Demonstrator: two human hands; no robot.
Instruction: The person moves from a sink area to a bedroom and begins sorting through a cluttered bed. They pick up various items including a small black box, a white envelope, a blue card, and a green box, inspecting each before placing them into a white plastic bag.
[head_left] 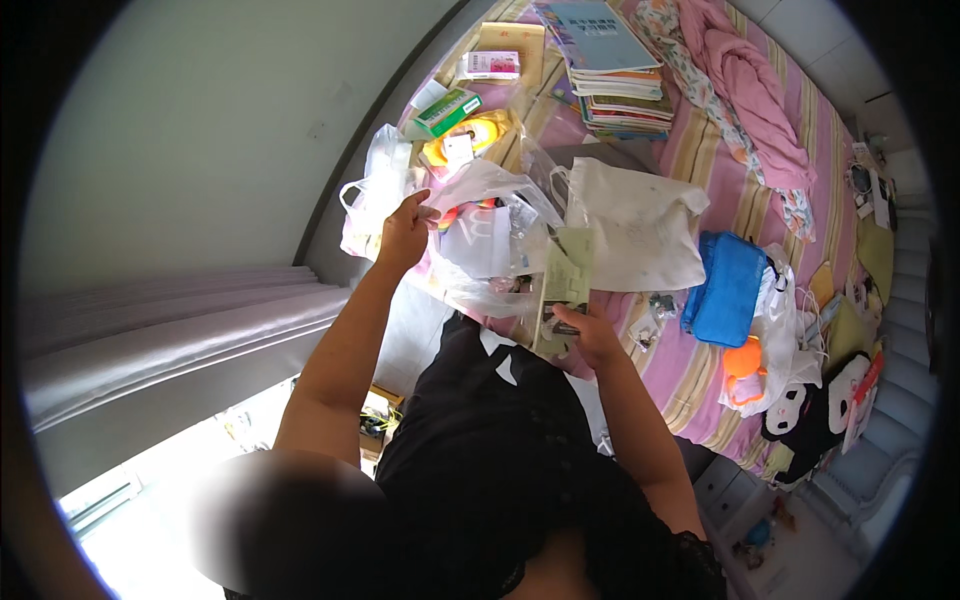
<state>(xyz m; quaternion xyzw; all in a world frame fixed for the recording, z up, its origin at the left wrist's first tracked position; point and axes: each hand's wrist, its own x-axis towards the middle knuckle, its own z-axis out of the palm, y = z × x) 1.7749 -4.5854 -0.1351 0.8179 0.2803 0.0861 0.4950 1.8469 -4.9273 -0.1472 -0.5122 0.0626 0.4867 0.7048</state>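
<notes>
My right hand [590, 335] grips the lower end of a thin, pale green printed booklet [568, 265], held upright along the right side of a clear plastic bag [500, 182]. The bag's mouth gapes, and inside it I make out a whitish flat item [475, 243] and something rainbow-coloured. At the bag's left rim my left hand [405, 235] is closed, its fingers pinching the plastic. Just beyond that hand sits another crumpled, translucent white bag [385, 165] with a loop handle. To the right of the booklet lies a cream cloth bag [635, 225].
Farther up the striped bed are a green box [447, 112], a yellow item [470, 137], a pink-and-white box [490, 65] and a stack of books [610, 70]. A blue pouch [725, 290], an orange item [743, 370] and pink bedding [750, 95] lie to the right. A wall [200, 130] borders the left.
</notes>
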